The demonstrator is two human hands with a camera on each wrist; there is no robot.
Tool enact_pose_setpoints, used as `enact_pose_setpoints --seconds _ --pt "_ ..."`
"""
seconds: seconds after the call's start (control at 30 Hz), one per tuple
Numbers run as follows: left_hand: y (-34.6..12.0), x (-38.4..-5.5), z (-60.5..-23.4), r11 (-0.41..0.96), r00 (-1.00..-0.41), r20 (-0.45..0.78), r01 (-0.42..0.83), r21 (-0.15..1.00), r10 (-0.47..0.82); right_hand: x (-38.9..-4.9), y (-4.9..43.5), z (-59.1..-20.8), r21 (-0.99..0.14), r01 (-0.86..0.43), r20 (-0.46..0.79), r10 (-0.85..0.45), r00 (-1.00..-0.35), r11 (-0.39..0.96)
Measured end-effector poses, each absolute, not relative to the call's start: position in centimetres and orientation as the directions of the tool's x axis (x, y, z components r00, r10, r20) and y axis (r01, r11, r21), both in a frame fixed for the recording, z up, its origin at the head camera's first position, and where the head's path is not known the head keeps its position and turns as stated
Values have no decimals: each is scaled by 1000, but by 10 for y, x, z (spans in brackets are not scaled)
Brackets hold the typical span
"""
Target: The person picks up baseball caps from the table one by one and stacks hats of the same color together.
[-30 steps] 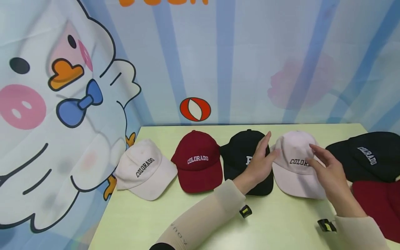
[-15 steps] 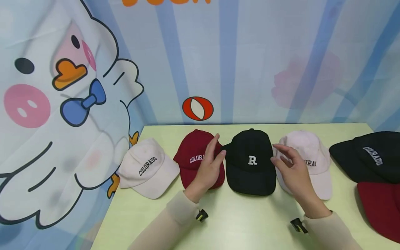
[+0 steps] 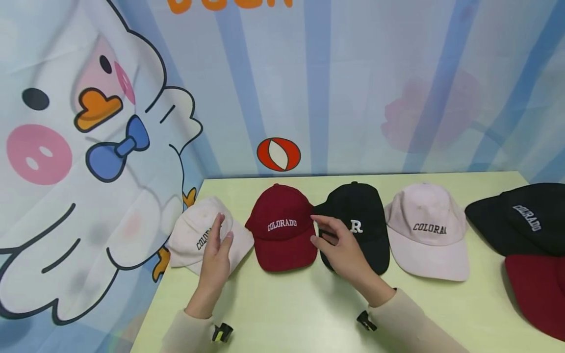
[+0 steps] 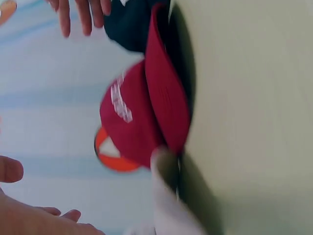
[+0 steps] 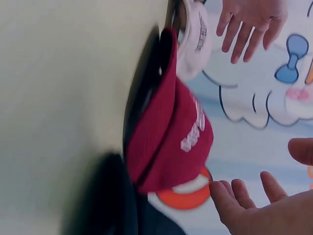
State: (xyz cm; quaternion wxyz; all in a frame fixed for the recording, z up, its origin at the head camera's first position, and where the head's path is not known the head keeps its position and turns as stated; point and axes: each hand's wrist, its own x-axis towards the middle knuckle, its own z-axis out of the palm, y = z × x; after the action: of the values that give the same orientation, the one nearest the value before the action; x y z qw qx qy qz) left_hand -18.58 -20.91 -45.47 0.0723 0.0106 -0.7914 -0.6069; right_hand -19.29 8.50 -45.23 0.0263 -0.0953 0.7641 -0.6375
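In the head view a dark red baseball cap (image 3: 282,252) lettered COLORADO rests on the table between my two hands. My left hand (image 3: 215,257), fingers extended, overlaps the cream baseball cap (image 3: 187,235) at the left end. On the other side, my right hand (image 3: 346,252) is held over the left part of a black baseball cap (image 3: 362,206) marked R, fingers loosely bent and holding nothing. The right wrist view shows the dark red cap (image 5: 171,142) standing brim-forward, with the left hand (image 5: 254,22) beyond it and bare. A pale pink baseball cap (image 3: 425,215) sits farther right.
Another black cap (image 3: 525,220) and a second dark red cap (image 3: 536,294) lie at the right, partly cut off by the frame. The pale yellow table (image 3: 282,314) backs onto a printed cartoon backdrop (image 3: 353,88). Black wrist devices (image 3: 366,321) sit near both cuffs.
Both hands have swept left along the row: the left from the black R cap past the dark red cap to the cream one, the right from the pink cap to the black R cap.
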Motion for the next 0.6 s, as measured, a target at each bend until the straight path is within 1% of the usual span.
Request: enact_pose_setpoints --seconds 0.27,0.43,0.6 --pt "-257 -175 -452 301 -967 -14 -92 949 -253 -193 39 -462 -999 -2 -10 -274 -962 45" --pt "-279 -179 -451 312 -948 -25 -129 941 -316 -193 18 -467 -998 32 -49 -317 -947 60" --pt "-300 -187 -451 315 -944 -33 -142 938 -329 -193 3 -471 -996 51 -76 -377 -923 75"
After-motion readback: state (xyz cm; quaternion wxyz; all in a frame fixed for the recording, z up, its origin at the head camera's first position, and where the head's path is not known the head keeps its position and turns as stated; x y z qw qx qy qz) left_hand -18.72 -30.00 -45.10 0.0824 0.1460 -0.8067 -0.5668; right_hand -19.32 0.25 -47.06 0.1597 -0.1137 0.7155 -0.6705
